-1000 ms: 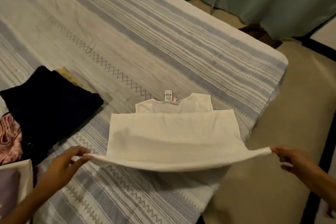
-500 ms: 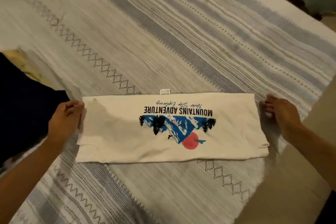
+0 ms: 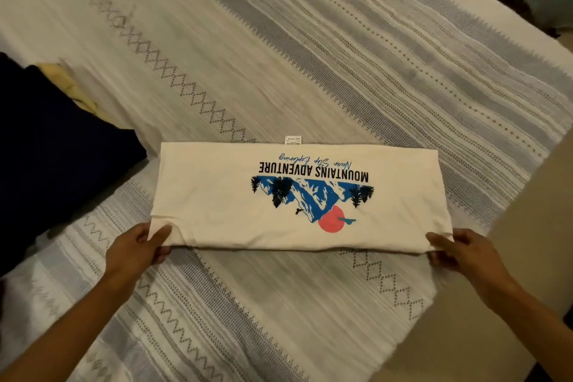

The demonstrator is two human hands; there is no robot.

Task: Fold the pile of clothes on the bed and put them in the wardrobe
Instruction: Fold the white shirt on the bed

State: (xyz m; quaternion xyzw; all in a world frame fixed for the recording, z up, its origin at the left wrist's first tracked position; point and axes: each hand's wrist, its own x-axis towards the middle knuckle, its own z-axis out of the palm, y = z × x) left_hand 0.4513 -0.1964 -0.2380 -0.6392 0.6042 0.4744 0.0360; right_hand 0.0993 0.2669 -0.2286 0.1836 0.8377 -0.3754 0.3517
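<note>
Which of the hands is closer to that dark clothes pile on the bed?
Left. The left hand pinches the T-shirt's near corner beside the dark pile; the right hand pinches the opposite near corner, farther away.

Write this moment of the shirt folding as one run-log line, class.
step: folding cream T-shirt | left hand: pinches near left corner | right hand: pinches near right corner | print: faces up | surface: bedspread | beside: dark clothes

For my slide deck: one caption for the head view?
Both hands, left hand and right hand, pinch a folded cream T-shirt's near corners.
</note>
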